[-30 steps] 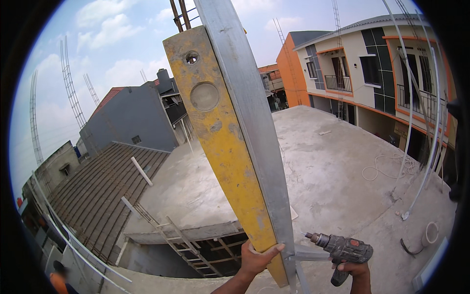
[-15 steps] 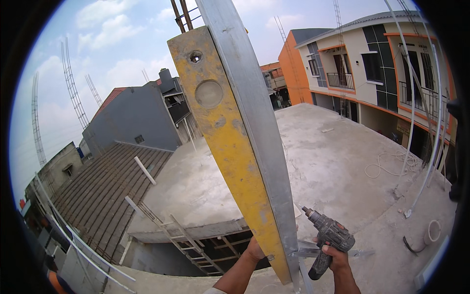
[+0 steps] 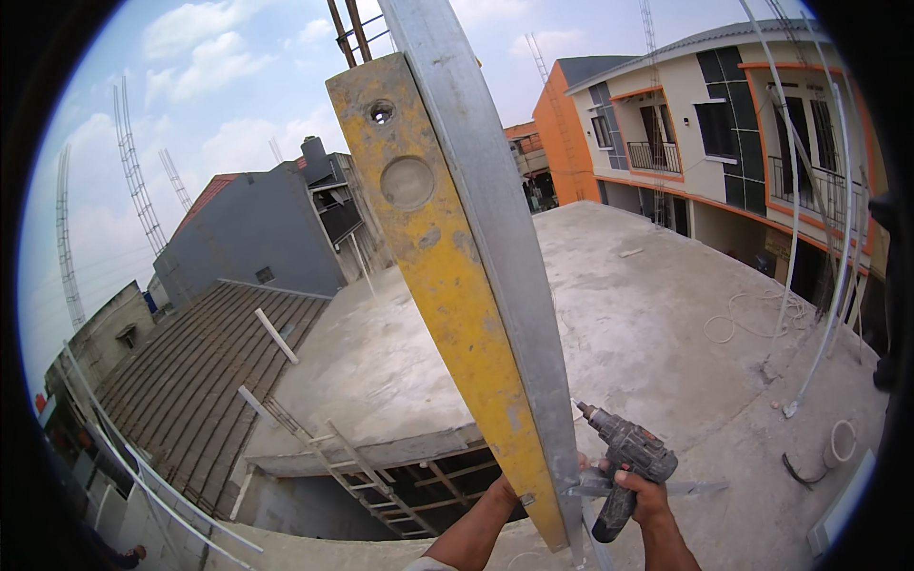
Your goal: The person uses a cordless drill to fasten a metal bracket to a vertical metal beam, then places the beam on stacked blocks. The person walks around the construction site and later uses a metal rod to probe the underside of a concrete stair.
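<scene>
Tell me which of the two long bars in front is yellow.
The spirit level, the left one, with a round hole near its top; the metal profile beside it is grey.

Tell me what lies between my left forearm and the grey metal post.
In the head view, the lower part of the yellow level lies between the left forearm and the grey metal post, running alongside the post.

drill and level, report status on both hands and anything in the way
Right hand gripping drill. Left hand partly behind level, grip hidden. Level lengthwise along metal post. Level blocks view of left hand.
</scene>
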`<action>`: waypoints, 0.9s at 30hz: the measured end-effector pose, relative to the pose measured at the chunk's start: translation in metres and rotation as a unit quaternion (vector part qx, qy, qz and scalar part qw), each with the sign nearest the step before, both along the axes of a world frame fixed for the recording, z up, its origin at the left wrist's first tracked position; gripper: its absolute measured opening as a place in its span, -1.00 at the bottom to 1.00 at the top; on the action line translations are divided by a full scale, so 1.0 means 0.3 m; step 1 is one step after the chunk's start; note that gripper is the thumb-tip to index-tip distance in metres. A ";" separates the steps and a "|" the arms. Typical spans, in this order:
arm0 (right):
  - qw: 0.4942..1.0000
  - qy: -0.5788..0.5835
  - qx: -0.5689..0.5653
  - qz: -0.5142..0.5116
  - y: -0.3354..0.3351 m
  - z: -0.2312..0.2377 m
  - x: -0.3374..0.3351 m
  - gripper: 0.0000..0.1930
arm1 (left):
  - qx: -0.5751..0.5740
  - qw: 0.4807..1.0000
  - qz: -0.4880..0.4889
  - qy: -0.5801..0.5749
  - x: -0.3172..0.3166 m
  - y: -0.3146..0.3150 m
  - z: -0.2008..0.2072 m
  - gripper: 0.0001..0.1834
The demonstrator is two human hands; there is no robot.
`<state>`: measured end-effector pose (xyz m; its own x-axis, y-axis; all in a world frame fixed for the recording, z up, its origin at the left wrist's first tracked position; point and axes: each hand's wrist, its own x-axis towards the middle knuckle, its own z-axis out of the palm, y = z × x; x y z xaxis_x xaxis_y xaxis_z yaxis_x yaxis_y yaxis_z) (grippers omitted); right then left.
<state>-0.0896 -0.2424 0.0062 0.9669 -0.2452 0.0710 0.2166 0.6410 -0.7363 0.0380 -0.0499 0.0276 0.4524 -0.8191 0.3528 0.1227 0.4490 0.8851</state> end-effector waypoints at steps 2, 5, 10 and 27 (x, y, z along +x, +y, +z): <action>1.000 0.004 0.000 0.005 -0.003 -0.003 -0.002 -0.27 | -0.030 0.997 -0.055 0.039 0.001 -0.005 -0.003 -0.46; 1.000 0.003 -0.004 0.005 -0.008 -0.003 -0.008 -0.30 | -0.025 0.997 -0.056 0.055 -0.008 -0.006 -0.005 -0.45; 1.000 0.006 -0.006 -0.001 -0.008 -0.001 -0.017 -0.33 | 0.013 0.999 -0.003 -0.036 -0.008 -0.015 -0.020 -0.49; 0.999 0.003 -0.040 0.008 -0.019 0.016 -0.033 -0.40 | 0.099 0.989 0.008 0.111 0.009 -0.011 -0.069 -0.38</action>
